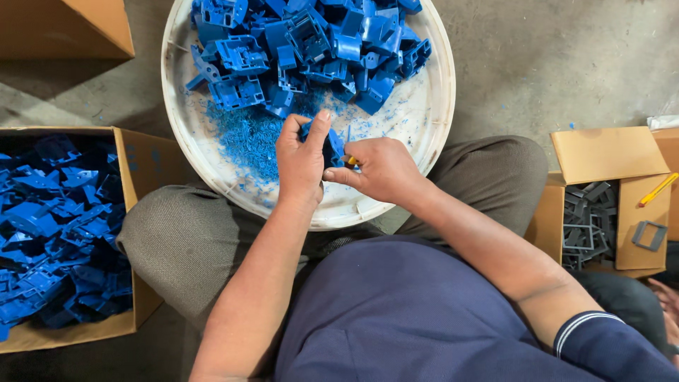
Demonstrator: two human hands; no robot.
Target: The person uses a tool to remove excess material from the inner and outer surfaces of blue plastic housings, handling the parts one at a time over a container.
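Observation:
My left hand (300, 163) grips a small blue plastic part (332, 146) above the near rim of a wide white basin (431, 120). My right hand (382, 170) presses a small yellow-handled tool (351, 160) against that part; the tool's tip is hidden. Inside the basin lies a heap of blue plastic parts (304, 49) at the far side. A drift of fine blue shavings (247, 138) lies just left of my hands.
A cardboard box full of blue parts (56, 233) stands at the left. Another box with grey plastic frames (590, 223) and a yellow pen-like object (658, 189) sits at the right. A closed carton corner (64, 28) is at top left. The basin rests over my knees on a concrete floor.

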